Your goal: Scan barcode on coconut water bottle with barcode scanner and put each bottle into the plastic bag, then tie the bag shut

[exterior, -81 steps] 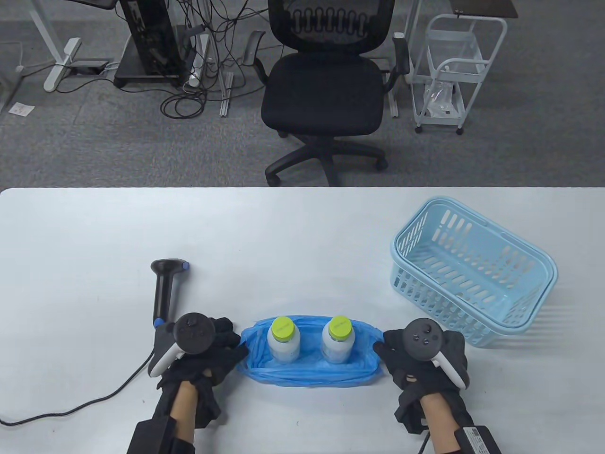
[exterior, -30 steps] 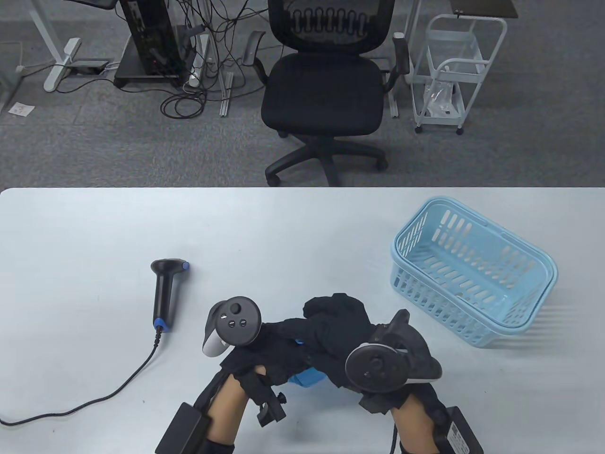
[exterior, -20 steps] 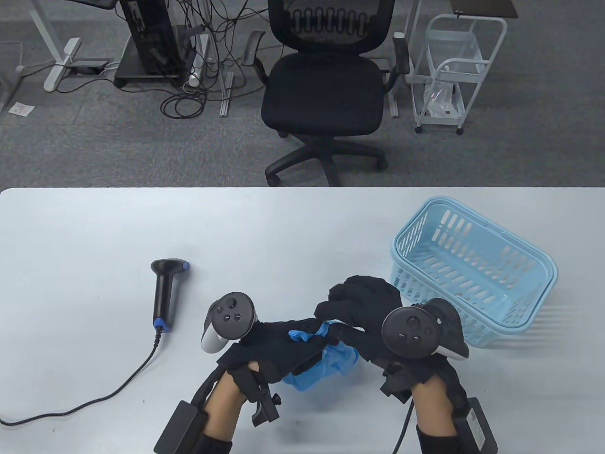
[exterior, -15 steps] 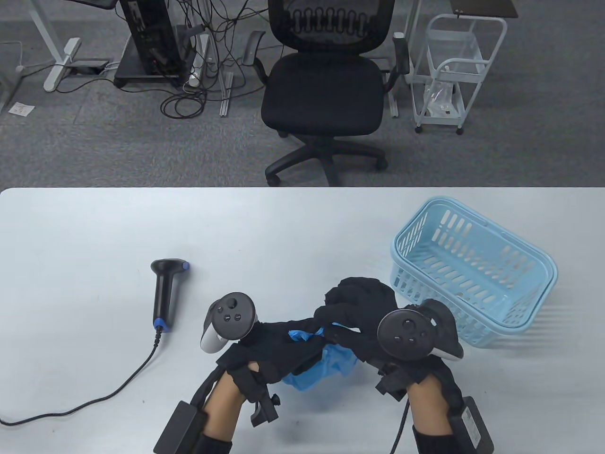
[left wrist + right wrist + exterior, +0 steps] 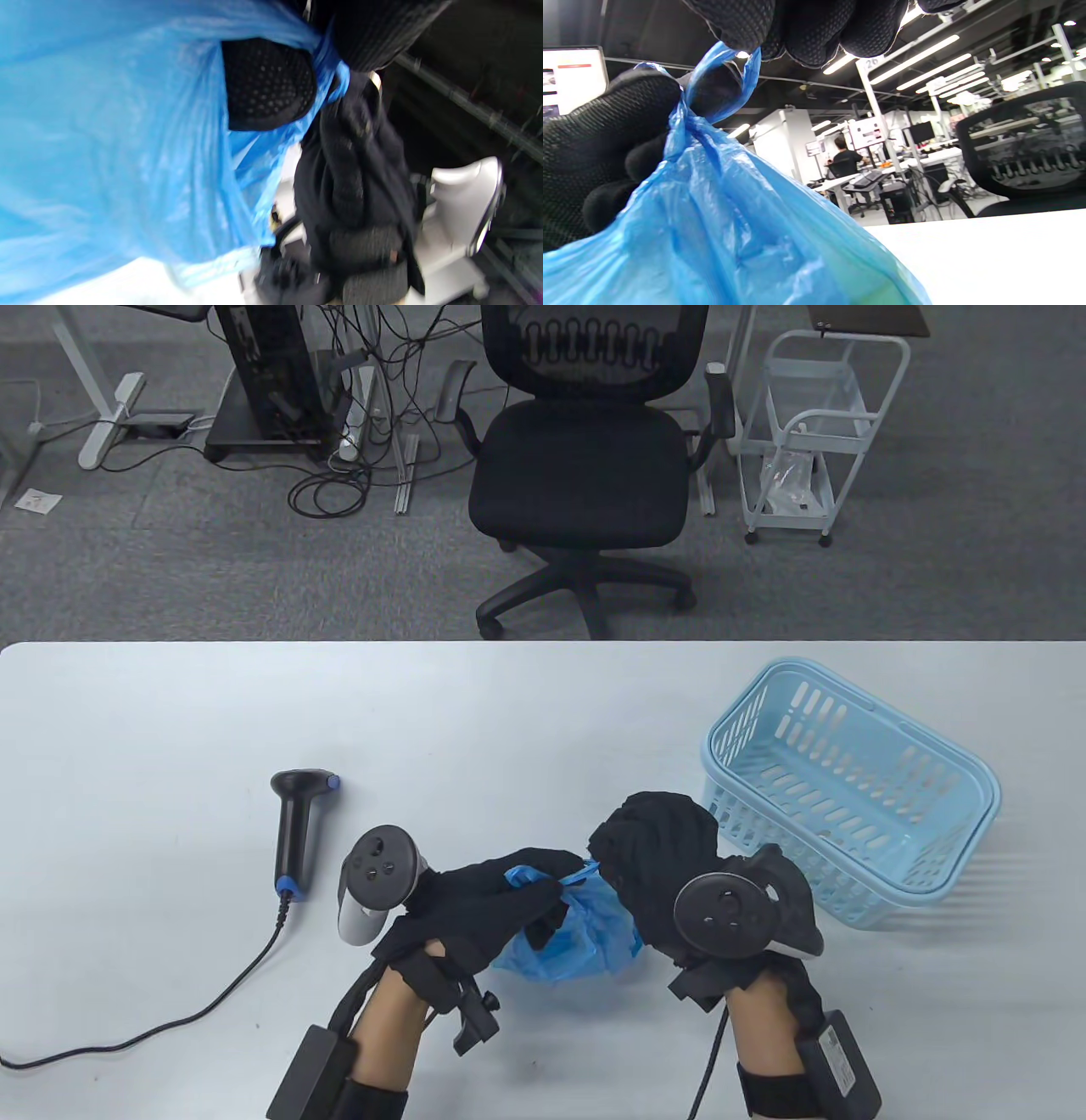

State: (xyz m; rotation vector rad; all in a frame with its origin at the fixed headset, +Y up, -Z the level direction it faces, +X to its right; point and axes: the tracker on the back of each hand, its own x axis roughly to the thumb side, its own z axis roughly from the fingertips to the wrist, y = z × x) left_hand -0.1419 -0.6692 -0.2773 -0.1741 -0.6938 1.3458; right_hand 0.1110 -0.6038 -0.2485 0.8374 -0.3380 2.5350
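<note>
The blue plastic bag (image 5: 594, 937) sits bunched up on the table near the front edge, its top gathered between both hands. My left hand (image 5: 496, 899) pinches one twisted strip of the bag's top, and my right hand (image 5: 653, 848) pinches the other from the right. In the right wrist view my right fingers (image 5: 797, 25) hold a small blue loop (image 5: 721, 76) above the bag (image 5: 734, 237), with the left hand (image 5: 598, 144) beside it. The left wrist view shows the bag (image 5: 106, 148) and one fingertip (image 5: 267, 84) against it. The bottles are hidden inside. The black barcode scanner (image 5: 297, 823) lies to the left.
A light blue plastic basket (image 5: 848, 797) stands close to the right of my right hand. The scanner's cable (image 5: 170, 1027) trails to the front left corner. A black office chair (image 5: 585, 466) and a white cart (image 5: 814, 432) stand beyond the table's far edge.
The bag lay open with two green-capped bottles showing and a hand at each side. Both hands have gathered its top over the bottles; over the last half second the left hand drew leftward.
</note>
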